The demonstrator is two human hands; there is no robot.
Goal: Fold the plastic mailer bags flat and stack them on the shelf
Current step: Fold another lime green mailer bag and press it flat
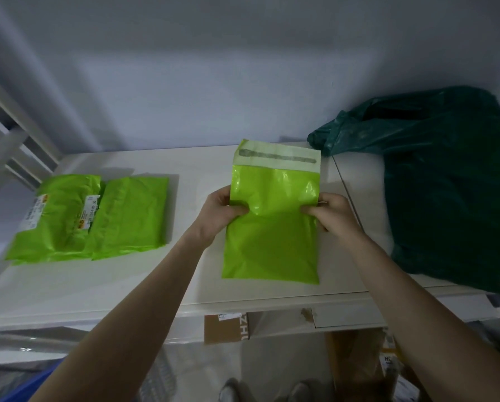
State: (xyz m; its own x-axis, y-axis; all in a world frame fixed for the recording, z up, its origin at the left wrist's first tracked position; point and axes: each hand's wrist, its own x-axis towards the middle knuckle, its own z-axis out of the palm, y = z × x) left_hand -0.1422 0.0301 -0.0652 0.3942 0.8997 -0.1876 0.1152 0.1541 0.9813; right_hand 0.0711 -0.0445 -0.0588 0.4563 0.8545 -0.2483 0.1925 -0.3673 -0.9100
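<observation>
Both hands on it — left hand and right hand each pinch a side edge of the green mailer at mid-length, its long axis running away across the shelf — fold looks next.

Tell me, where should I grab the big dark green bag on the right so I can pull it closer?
Grab the dark green plastic bag by its bunched top near the back left, reaching from the left. That gathered plastic gives fingers something to close on; the rest looks smooth and slack.

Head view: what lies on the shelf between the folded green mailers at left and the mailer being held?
Only bare white shelf separates the folded mailers from the held mailer; the left forearm crosses nearer the camera.
</observation>
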